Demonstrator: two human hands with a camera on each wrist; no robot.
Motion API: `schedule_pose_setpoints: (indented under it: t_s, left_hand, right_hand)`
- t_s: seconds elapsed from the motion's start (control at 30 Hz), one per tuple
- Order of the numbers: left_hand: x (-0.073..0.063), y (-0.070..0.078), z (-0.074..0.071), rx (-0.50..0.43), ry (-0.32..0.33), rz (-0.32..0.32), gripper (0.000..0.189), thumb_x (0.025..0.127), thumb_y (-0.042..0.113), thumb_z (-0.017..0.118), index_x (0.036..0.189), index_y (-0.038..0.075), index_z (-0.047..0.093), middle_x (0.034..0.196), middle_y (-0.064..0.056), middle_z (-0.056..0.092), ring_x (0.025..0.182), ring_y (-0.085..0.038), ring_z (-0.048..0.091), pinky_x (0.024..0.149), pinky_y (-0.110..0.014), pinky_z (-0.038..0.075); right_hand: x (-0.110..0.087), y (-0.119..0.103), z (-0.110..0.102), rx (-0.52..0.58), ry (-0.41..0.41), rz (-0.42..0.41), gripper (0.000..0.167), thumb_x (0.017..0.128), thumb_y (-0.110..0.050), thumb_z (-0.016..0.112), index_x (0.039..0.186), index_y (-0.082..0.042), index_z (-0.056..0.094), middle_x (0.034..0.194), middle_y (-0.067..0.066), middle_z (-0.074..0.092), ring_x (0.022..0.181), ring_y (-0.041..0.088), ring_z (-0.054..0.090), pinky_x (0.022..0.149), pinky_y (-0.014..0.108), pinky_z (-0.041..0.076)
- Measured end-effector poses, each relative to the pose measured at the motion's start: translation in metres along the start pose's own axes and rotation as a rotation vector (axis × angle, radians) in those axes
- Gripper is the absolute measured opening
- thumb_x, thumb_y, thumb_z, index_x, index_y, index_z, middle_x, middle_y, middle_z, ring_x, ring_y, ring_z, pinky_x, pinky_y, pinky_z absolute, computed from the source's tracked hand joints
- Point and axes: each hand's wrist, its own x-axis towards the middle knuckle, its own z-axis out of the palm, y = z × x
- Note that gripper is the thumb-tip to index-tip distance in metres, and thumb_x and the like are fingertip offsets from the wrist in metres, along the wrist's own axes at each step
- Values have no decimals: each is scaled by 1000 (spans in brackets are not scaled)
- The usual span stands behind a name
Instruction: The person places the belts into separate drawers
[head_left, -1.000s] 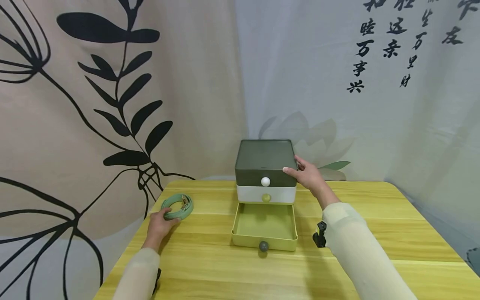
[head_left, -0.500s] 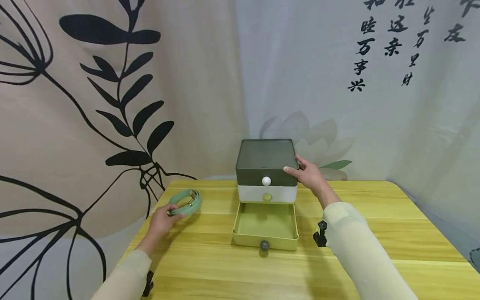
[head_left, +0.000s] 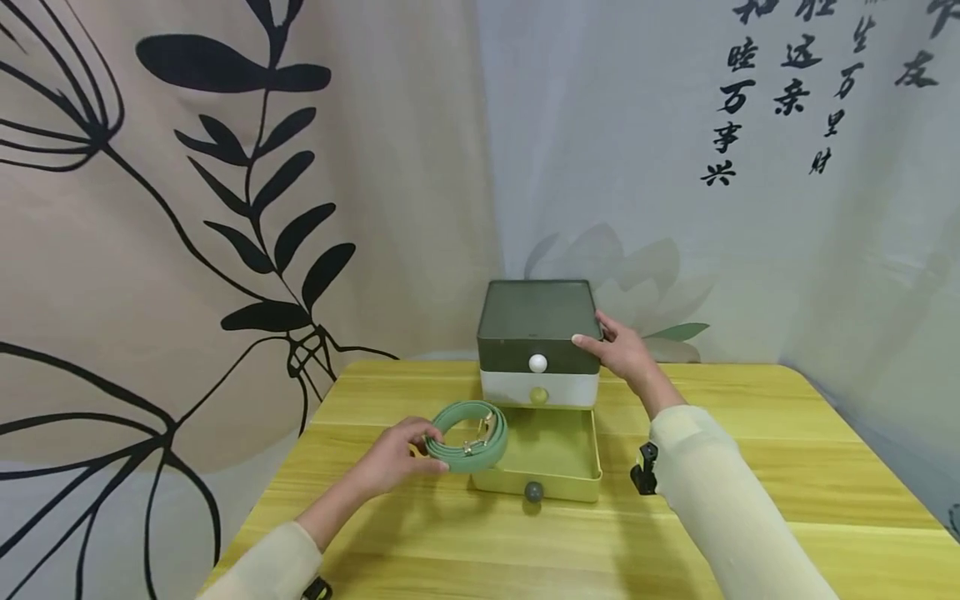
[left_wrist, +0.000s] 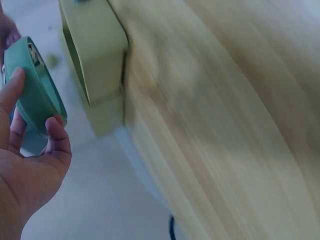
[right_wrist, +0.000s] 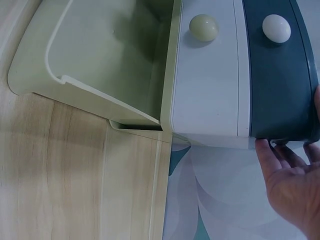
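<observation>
One coiled green strap (head_left: 467, 437) | pinched in left-hand fingers (head_left: 420, 432) | beside open drawer (head_left: 551, 454)

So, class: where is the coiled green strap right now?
In the head view the coiled green strap is gripped by the left hand, raised at the left edge of the open bottom drawer of the drawer unit.

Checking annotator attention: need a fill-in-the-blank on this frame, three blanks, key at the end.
The left hand holds a coiled green ____.
The right hand rests on the ____ tier of the drawer box.
The ____ drawer is pulled open.
Missing words: strap; top; bottom
</observation>
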Motion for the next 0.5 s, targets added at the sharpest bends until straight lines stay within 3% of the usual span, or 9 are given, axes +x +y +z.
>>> schedule_pose_setpoints:
  t_s: [0.2, 0.43, 0.5]
  left_hand:
    - [27, 17, 36, 43, -108, 61, 23, 84, 22, 82, 99, 17, 66, 114, -5, 56, 89, -20, 56, 70, -31, 48]
    - [63, 32, 65, 82, -171, 26, 24, 82, 20, 83, 99, 13, 68, 91, 2, 60, 64, -9, 47, 58, -26, 44]
    - [71, 33, 72, 119, -168, 31, 25, 82, 20, 84, 99, 12, 68, 90, 4, 62, 63, -9, 48, 60, -27, 45]
  right_hand:
    - [-2, 0, 0, -5, 5, -7, 86, 98, -43, 62, 161, -17, 10, 164, 19, 9, 149, 36, 14, 112, 51, 33]
    - [-2, 0, 0, -11, 9, -2, 86, 98, -42, 62, 161, -18, 9, 163, 20, 10, 149, 37, 15, 112, 52, 32]
    - [-1, 0, 0, -11, 7, -1, 87, 98, -43, 62, 161, -18, 9, 163, 20, 10, 148, 37, 15, 112, 52, 32]
